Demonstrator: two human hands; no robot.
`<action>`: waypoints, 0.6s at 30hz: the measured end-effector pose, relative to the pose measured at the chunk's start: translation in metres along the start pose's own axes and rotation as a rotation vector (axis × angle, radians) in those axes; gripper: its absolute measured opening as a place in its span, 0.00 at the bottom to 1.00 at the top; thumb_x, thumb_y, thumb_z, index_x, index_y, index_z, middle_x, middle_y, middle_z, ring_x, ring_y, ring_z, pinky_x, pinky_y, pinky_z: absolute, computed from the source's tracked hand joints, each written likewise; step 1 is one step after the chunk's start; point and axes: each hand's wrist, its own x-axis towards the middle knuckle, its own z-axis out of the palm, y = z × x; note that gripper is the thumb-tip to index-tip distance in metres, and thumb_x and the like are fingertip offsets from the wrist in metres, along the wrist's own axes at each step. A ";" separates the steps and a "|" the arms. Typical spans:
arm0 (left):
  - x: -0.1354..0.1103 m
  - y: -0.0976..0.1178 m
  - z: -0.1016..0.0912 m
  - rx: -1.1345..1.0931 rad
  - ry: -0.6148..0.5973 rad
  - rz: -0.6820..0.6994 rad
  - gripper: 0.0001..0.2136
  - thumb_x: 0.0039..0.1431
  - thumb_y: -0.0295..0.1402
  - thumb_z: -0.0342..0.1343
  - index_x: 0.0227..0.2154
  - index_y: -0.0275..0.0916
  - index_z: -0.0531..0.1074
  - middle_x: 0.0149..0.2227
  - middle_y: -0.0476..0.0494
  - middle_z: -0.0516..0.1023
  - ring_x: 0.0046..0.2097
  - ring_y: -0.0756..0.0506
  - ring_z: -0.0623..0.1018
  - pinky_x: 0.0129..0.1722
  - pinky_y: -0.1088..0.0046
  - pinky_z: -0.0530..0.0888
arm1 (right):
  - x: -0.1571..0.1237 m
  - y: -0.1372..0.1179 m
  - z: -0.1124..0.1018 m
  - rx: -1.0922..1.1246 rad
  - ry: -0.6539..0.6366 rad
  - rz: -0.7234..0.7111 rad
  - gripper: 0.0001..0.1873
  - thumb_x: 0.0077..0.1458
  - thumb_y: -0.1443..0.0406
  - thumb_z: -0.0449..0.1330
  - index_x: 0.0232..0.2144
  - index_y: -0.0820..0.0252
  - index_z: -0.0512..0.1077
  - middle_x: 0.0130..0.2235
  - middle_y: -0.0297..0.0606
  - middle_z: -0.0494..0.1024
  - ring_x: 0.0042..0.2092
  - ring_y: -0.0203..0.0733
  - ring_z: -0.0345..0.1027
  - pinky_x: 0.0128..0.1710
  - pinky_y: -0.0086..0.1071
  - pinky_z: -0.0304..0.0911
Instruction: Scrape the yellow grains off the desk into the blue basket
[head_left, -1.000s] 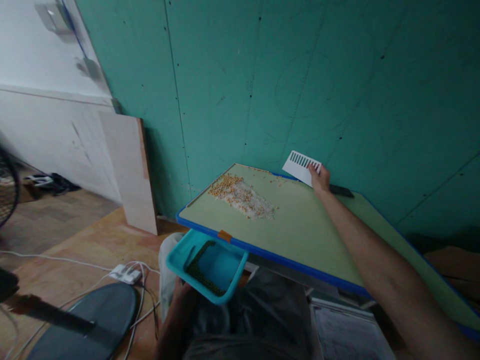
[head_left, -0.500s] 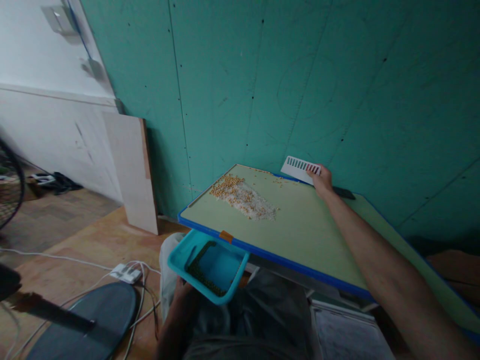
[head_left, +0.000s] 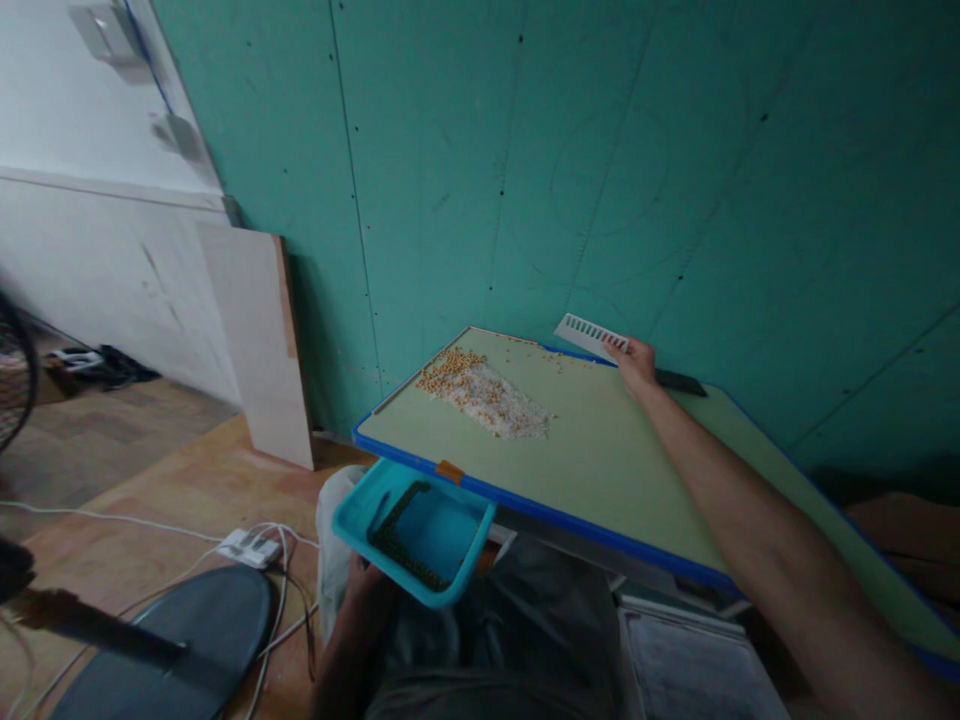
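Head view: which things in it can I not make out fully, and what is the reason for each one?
All in the head view:
Left hand: fingers mostly hidden by the blue basin, so its grip cannot be told.
White slotted plate: one end covered by the right hand.
White grains: too small to tell singly.
Dark round rim: cut off by the left edge.
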 end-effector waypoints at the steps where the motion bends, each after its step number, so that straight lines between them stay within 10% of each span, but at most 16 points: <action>1: -0.001 0.000 -0.001 0.002 0.004 -0.012 0.41 0.24 0.37 0.83 0.50 0.45 0.80 0.43 0.39 0.90 0.54 0.24 0.85 0.50 0.50 0.84 | -0.001 0.001 0.000 0.000 -0.005 0.005 0.25 0.42 0.45 0.74 0.32 0.57 0.78 0.30 0.36 0.80 0.35 0.47 0.74 0.42 0.44 0.72; 10: 0.023 -0.002 0.001 0.047 0.045 -0.069 0.27 0.30 0.37 0.81 0.39 0.45 0.82 0.32 0.41 0.87 0.48 0.26 0.87 0.46 0.53 0.86 | -0.004 0.003 -0.002 -0.053 -0.080 0.035 0.25 0.40 0.44 0.75 0.31 0.56 0.77 0.29 0.34 0.77 0.32 0.44 0.69 0.38 0.40 0.67; 18: 0.016 -0.022 -0.026 -0.018 -0.097 -0.039 0.37 0.29 0.39 0.82 0.50 0.45 0.80 0.50 0.38 0.88 0.57 0.24 0.83 0.52 0.48 0.84 | -0.006 -0.007 -0.001 -0.091 -0.129 0.052 0.23 0.44 0.48 0.73 0.33 0.58 0.78 0.30 0.36 0.79 0.34 0.44 0.70 0.36 0.35 0.65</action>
